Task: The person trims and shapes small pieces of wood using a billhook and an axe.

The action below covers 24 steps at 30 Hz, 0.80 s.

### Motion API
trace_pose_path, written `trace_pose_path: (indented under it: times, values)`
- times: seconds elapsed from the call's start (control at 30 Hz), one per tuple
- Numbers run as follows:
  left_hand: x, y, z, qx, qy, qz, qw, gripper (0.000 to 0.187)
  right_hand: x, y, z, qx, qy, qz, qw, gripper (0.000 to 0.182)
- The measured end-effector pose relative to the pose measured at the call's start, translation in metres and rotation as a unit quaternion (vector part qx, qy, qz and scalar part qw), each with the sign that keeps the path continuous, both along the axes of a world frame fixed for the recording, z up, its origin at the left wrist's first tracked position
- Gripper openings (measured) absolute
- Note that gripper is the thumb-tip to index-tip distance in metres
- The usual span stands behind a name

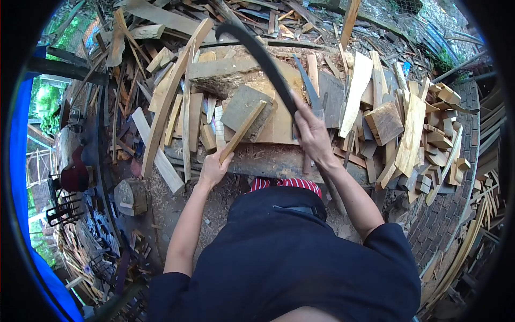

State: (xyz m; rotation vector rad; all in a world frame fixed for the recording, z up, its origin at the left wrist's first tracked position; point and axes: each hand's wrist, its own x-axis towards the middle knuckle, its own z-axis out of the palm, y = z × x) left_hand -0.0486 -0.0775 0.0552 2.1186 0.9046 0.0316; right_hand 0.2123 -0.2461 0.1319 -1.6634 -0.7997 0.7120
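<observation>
My left hand [213, 167] grips the near end of a thin wooden stick [244, 130], which slants up and away onto a flat wooden block [279, 121]. My right hand [310, 131] is closed on the handle of a long curved dark blade [257, 51]. The blade is raised, arching up and to the left above the block and the stick. A square grey piece of wood [244, 106] lies on the block beside the stick's far end.
Split boards and offcuts [407, 129] are heaped to the right and behind the block. Long planks [166, 102] lean at the left. A stump [130, 196] stands on the dirt at lower left. A brick surface [456, 214] runs along the right, a blue tarp [21, 161] on the left.
</observation>
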Motion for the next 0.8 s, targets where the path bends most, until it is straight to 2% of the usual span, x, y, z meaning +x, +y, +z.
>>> trace_pose_path:
  times: [0.07,0.1,0.17,0.2,0.23,0.3,0.33,0.37,0.4,0.43,0.5,0.53,0.57,0.63,0.67,0.73,0.77,0.8]
  values:
    - [-0.003,-0.002,-0.005,0.001,0.011,0.003,1.0,0.041,0.002,0.002,0.01,0.082,-0.109,-0.046,0.99,0.049]
    - [-0.003,-0.001,-0.007,0.006,0.017,0.002,1.0,0.041,0.002,0.002,0.007,0.084,-0.108,-0.046,0.989,0.049]
    - [-0.005,0.0,-0.01,0.02,0.002,-0.005,1.0,0.041,0.001,0.001,-0.008,0.102,-0.252,-0.032,0.962,0.052]
    - [-0.004,0.0,-0.011,0.038,-0.027,-0.006,0.999,0.038,0.001,-0.008,-0.02,-0.044,-0.265,0.029,0.963,0.052]
    - [-0.003,-0.001,-0.01,0.054,-0.055,-0.006,0.997,0.036,-0.003,-0.011,-0.035,-0.164,-0.309,0.078,0.934,0.051]
    - [-0.002,-0.001,-0.007,0.074,-0.062,-0.007,0.995,0.036,-0.003,-0.013,-0.049,-0.149,-0.307,0.065,0.938,0.049]
    - [-0.004,-0.001,-0.005,0.031,-0.012,0.006,0.999,0.039,-0.002,-0.011,-0.051,-0.149,-0.308,0.069,0.937,0.049]
    - [-0.004,-0.001,-0.004,-0.011,0.037,0.014,0.999,0.042,0.003,-0.007,-0.052,-0.097,-0.219,0.073,0.968,0.049]
    - [-0.005,-0.002,-0.007,-0.009,0.035,0.012,0.999,0.042,0.007,-0.005,-0.052,-0.043,-0.13,0.072,0.988,0.049]
    - [-0.005,-0.002,-0.01,-0.006,0.008,0.018,1.0,0.042,0.008,-0.001,-0.037,-0.041,-0.134,0.067,0.988,0.049]
    - [-0.005,-0.002,-0.012,-0.009,-0.013,0.024,1.0,0.043,0.007,-0.001,-0.001,-0.073,-0.07,0.036,0.994,0.049]
    - [-0.004,-0.001,-0.007,-0.014,0.009,0.018,1.0,0.043,0.008,0.0,0.01,-0.049,-0.07,0.02,0.996,0.051]
    - [-0.002,-0.001,-0.002,-0.018,0.031,0.012,0.999,0.043,0.007,0.004,0.017,0.06,-0.138,-0.011,0.989,0.052]
    - [-0.002,-0.001,0.003,-0.023,0.032,0.007,0.999,0.043,0.007,0.01,0.03,0.169,-0.228,-0.041,0.958,0.051]
    - [-0.002,0.0,0.004,-0.024,0.036,0.003,0.999,0.043,0.006,0.009,0.024,0.169,-0.228,-0.043,0.958,0.051]
    - [-0.002,0.003,0.005,-0.02,0.034,-0.001,0.999,0.042,0.003,0.004,-0.004,0.069,-0.26,0.001,0.963,0.051]
    - [-0.004,0.006,0.004,-0.013,0.031,-0.007,0.999,0.042,0.001,-0.002,-0.021,-0.077,-0.272,0.044,0.958,0.049]
    - [-0.006,0.007,0.002,-0.007,0.028,-0.014,0.999,0.042,0.0,-0.009,-0.043,-0.137,-0.288,0.061,0.946,0.048]
